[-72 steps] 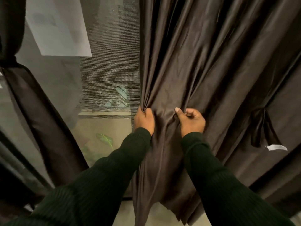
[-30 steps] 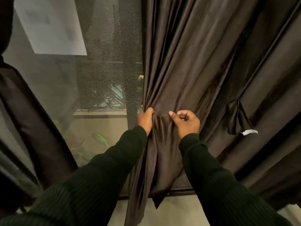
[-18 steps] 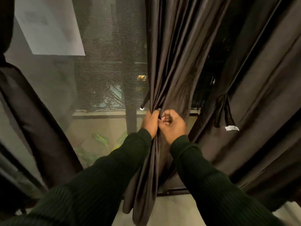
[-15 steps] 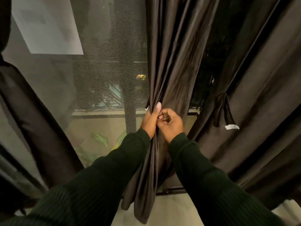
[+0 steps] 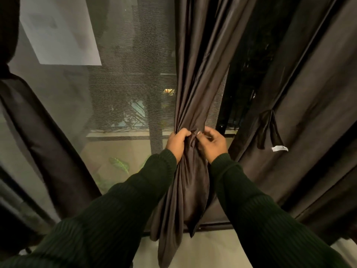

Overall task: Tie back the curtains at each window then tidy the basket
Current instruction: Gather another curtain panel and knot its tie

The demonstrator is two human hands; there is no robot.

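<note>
Window mesh [image 5: 125,89] fills upper left of frame. Dark curtain [image 5: 195,78] bunched at centre; left hand [image 5: 177,143] grips gather, right hand [image 5: 212,145] pinches fabric beside it.

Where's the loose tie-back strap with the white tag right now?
In the head view, the dark fabric tie-back strap with the white tag hangs at right on the wide dark brown curtain panel, right of the right hand, touched by neither hand.
</note>
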